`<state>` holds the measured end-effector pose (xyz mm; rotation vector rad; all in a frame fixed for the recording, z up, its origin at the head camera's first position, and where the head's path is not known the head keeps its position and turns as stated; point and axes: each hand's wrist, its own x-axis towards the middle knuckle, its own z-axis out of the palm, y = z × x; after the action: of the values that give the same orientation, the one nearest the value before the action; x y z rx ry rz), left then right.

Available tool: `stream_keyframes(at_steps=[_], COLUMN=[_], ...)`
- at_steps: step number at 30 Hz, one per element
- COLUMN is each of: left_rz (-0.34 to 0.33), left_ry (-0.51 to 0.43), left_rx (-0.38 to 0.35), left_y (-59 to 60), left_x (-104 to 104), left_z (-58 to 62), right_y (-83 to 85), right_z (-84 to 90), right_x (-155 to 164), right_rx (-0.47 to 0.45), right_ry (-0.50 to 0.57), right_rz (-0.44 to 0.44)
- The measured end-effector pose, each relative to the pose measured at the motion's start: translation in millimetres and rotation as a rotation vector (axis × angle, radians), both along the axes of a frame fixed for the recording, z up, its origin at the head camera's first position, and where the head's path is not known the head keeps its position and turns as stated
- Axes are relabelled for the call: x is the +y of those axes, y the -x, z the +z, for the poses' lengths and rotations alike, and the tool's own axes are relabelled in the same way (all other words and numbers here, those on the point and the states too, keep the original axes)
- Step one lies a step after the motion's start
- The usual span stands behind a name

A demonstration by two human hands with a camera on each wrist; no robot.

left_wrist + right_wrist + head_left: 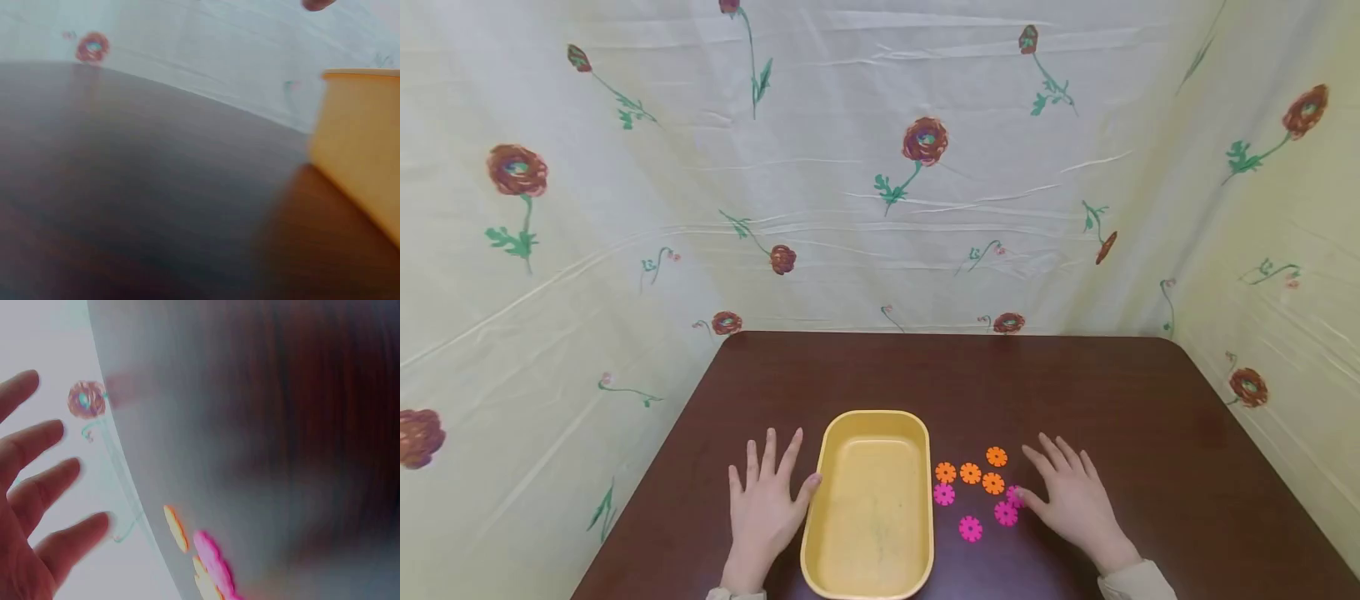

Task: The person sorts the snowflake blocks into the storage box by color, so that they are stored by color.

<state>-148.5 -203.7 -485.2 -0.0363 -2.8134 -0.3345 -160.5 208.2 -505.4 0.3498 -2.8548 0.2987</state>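
The yellow tub (868, 504) sits on the brown table (1112, 400) between two flat, spread hands, the left hand (767, 500) touching its side, the right hand (1075, 500) touching the pink flower pieces (1006, 513) below the orange flower pieces (971, 473).

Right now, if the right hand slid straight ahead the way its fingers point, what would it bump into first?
Probably nothing soon: the right hand points up-left over bare table, passing just right of the top orange gear piece, though it might clip it.

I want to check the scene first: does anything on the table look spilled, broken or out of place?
Nothing stands out. The yellow tub sits upright and empty, orange discs and pink discs lie flat beside it.
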Motion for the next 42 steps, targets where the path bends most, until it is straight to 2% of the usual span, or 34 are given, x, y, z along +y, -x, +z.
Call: stream_keyframes(at_steps=[4, 7, 10, 12, 16, 22, 28, 32, 37, 42], left_rz=[-0.018, -0.03, -0.038, -0.047, -0.06, -0.046, -0.035, -0.026, -0.018, -0.013], left_ry=[-0.149, -0.281, -0.379, -0.403, -0.396, -0.398, -0.401, -0.405, -0.411, -0.395], left_rx=[-0.084, -0.134, -0.147, -0.129, -0.081, -0.099, -0.097, -0.123, -0.166, -0.148], left_y=[-10.7, -17.9, -23.4, -25.9, -26.5, -25.9, -25.3, -24.3, -23.4, -24.8], left_x=[13, 22, 31, 36, 42, 45, 45, 46, 48, 48], left_z=[0.8, 0.3, -0.5, -1.3, -3.2, -5.4, -6.5, -7.1, -8.0, -7.5], right_y=[-4.1, -7.1, -10.2, -11.8, -13.6, -13.1, -7.8, -2.2, 10.2, 23.8], right_z=[1.2, 4.5, 7.8, 8.0, 6.1, 4.0, 4.3, 5.4, 16.1, 37.4], right_x=[-13, -23, -33, -38, -43, -46, -51, -53, -58, -73], right_rx=[0.008, -0.033, -0.106, -0.145, -0.154, -0.126, -0.237, -0.29, -0.277, -0.253], right_ry=[-0.007, 0.019, 0.057, 0.065, 0.032, 0.029, 0.084, 0.146, 0.249, 0.312], right_rz=[0.028, 0.047, 0.069, 0.082, 0.094, 0.123, 0.142, 0.164, 0.193, 0.132])
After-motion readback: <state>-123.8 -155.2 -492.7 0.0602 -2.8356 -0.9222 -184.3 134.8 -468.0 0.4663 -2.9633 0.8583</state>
